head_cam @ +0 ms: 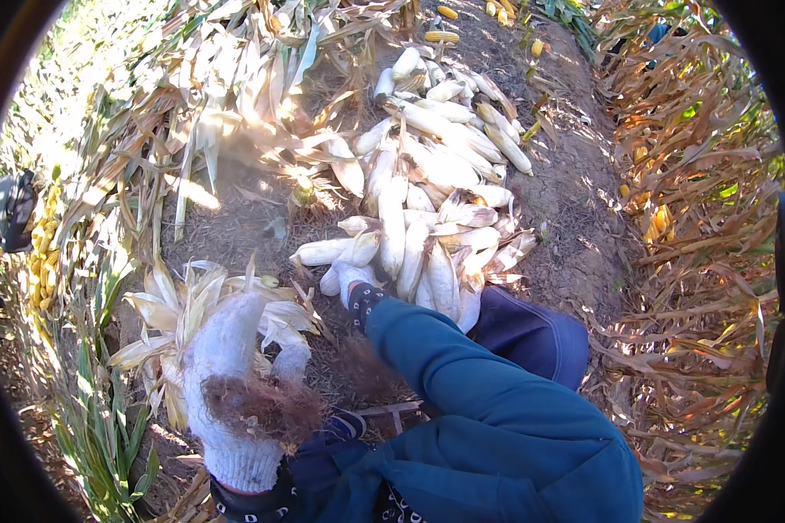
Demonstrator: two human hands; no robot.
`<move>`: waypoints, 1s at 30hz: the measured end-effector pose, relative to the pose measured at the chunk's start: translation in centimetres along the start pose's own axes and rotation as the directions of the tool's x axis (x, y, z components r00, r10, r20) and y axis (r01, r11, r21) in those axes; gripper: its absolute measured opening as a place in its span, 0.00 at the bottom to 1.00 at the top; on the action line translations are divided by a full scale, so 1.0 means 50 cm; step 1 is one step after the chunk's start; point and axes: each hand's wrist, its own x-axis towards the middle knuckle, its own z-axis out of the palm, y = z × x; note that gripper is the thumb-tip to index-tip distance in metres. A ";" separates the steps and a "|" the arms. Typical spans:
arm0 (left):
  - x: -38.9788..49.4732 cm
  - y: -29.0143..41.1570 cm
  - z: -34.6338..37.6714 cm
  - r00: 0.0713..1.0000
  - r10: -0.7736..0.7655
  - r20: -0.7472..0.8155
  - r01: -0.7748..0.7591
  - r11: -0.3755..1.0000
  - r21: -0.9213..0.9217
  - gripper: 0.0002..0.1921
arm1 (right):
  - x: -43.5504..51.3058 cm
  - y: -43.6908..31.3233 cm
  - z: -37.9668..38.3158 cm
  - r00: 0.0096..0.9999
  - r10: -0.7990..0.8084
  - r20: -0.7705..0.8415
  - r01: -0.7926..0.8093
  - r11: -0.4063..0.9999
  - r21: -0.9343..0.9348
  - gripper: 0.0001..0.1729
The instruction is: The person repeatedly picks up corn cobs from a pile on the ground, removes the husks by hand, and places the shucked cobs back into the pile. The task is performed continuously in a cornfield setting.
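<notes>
My left hand [235, 372], in a white knit glove, is raised at the lower left with thumb and fingers spread. A tuft of brown corn silk [265, 408] lies against its palm. Pale peeled corn husks [163, 307] spread out just behind that hand. My right hand [350, 278], also gloved, reaches to the near left edge of a heap of corn ears in pale husks [432, 163]. Its fingers touch an ear [360, 250] there; whether they grip it is hidden.
Dry corn stalks [216, 72] lie at the upper left, and more [693, 261] line the right side. Husked yellow ears [442, 36] lie on the soil [569, 183] beyond the heap. Yellow ears [42, 255] and a dark bag-like object [12, 210] are at far left.
</notes>
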 end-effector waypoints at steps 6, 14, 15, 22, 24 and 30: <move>-0.033 -0.027 0.019 0.908 -0.357 0.221 0.404 0.600 -0.691 0.31 | -0.014 -0.001 0.031 0.975 -0.104 0.194 0.100 0.995 0.030 0.37; -0.014 -0.073 0.053 0.862 -0.362 0.356 0.326 -0.141 -0.935 0.22 | -0.093 -0.093 -0.082 0.487 -0.148 0.861 -0.266 0.913 0.308 0.31; -0.014 -0.070 0.050 0.888 -0.350 0.299 0.280 -0.105 -0.954 0.21 | -0.143 -0.138 -0.096 0.478 -0.112 0.871 -0.304 0.910 0.283 0.32; 0.016 -0.148 0.150 0.994 -0.015 0.109 0.083 -0.543 -0.836 0.23 | -0.358 -0.336 -0.165 0.399 -0.231 0.888 0.066 0.973 0.223 0.32; 0.035 -0.119 0.167 0.990 -0.142 -0.016 -0.033 -0.123 -0.992 0.22 | -0.431 -0.350 -0.190 0.385 -0.272 0.882 0.225 0.954 0.196 0.35; 0.002 -0.090 0.217 0.933 -0.067 0.353 0.248 -0.592 -0.767 0.24 | -0.511 -0.279 -0.244 0.346 -0.387 0.855 0.510 0.842 0.175 0.38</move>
